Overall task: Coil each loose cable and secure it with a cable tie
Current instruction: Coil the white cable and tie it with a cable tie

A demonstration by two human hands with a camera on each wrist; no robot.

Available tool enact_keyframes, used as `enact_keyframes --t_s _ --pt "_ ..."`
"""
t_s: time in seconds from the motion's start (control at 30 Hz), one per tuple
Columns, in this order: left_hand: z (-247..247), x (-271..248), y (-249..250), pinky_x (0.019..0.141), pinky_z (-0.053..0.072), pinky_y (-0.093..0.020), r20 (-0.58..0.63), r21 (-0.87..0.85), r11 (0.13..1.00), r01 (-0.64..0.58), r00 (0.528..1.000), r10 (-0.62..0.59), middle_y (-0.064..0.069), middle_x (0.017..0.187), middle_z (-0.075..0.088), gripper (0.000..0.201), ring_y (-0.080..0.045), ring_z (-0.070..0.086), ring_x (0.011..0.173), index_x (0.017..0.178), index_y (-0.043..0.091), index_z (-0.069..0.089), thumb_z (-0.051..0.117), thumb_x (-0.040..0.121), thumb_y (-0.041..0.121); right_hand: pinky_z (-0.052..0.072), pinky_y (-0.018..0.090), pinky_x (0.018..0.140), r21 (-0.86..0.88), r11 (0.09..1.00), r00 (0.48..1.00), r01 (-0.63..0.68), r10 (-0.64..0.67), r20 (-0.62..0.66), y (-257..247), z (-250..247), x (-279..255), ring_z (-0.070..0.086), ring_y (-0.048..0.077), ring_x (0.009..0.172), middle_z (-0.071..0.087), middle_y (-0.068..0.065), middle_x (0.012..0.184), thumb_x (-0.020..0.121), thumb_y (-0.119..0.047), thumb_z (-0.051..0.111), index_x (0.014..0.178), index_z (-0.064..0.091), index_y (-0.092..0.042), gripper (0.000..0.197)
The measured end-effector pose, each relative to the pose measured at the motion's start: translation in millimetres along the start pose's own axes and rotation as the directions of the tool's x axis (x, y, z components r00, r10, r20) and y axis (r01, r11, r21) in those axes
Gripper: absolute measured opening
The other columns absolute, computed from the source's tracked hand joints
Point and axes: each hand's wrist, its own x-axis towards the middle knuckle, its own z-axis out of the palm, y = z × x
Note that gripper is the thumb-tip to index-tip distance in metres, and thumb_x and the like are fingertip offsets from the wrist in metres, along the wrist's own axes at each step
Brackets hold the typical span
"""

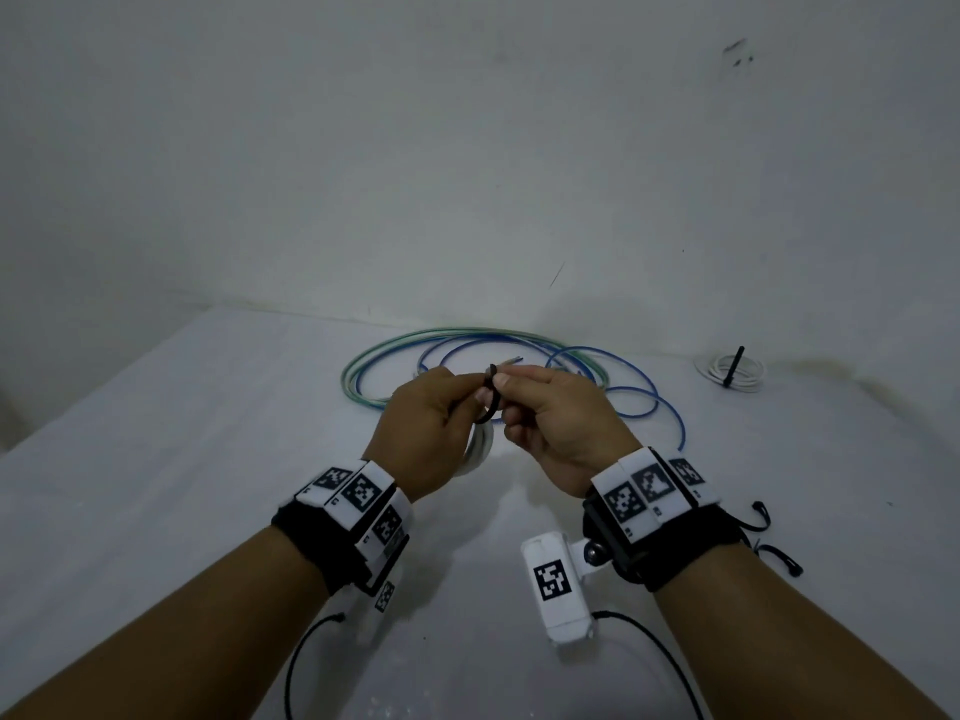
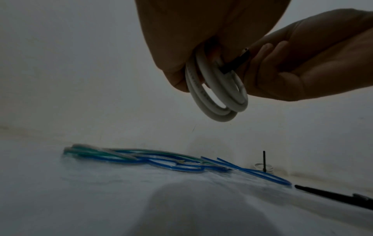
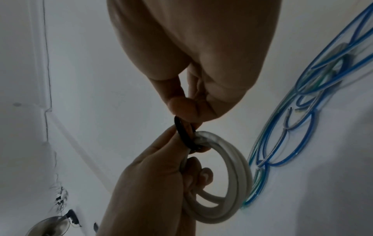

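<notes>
Both hands meet above the table: left hand [image 1: 423, 426] grips a white cable coil [image 3: 228, 180], right hand [image 1: 558, 423] pinches the black cable tie [image 3: 184, 135] looped around it. Beyond the coil, loose blue and green cables [image 1: 467, 366] sprawl on the white table [image 1: 156, 459] near the wall [image 1: 467, 148]; right of them lies a tied white coil [image 1: 735, 374].

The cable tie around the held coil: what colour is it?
Black cable tie, looped round the white coil; clearest in the right wrist view.
</notes>
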Motion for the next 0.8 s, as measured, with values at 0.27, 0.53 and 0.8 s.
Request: enact_keyframes --t_s 0.27,0.53,0.8 --pt "-2 -4 -2 0.069 0.046 -0.037 0.037 -0.007 1.000 0.001 0.999 -0.001 0.003 0.072 0.058 0.030 -0.012 0.053 0.074 0.089 0.022 0.066 0.041 0.098 0.036 0.040 0.024 0.051 -0.111 0.994 0.996 -0.022 0.012 -0.084 -6 -2 9 0.050 0.013 0.067 0.060 0.001 0.079 0.096 -0.013 0.058 0.087 0.064 -0.016 0.011" --pt "-3 -2 -3 0.069 0.039 -0.019 -0.012 -0.013 0.999 0.048 0.999 -0.048 0.007 0.075 0.056 0.023 -0.004 0.052 0.080 0.093 0.037 0.069 0.047 0.095 0.045 0.044 0.019 0.052 -0.360 0.908 0.949 0.214 -0.280 -0.143 -5 3 12 0.063 0.003 0.060 0.069 0.002 0.086 0.097 -0.021 0.058 0.095 0.064 -0.016 0.008" --pt "-3 1 -8 0.077 0.048 -0.023 -0.065 -0.094 0.990 0.105 0.992 -0.111 0.009 0.084 0.065 0.013 -0.004 0.061 0.083 0.095 0.028 0.075 0.063 0.091 0.032 0.047 0.025 0.061 -0.343 0.893 0.905 0.292 -0.374 -0.203 -5 9 14 0.058 0.010 0.065 0.066 0.002 0.077 0.097 -0.016 0.058 0.092 0.066 -0.013 0.010"
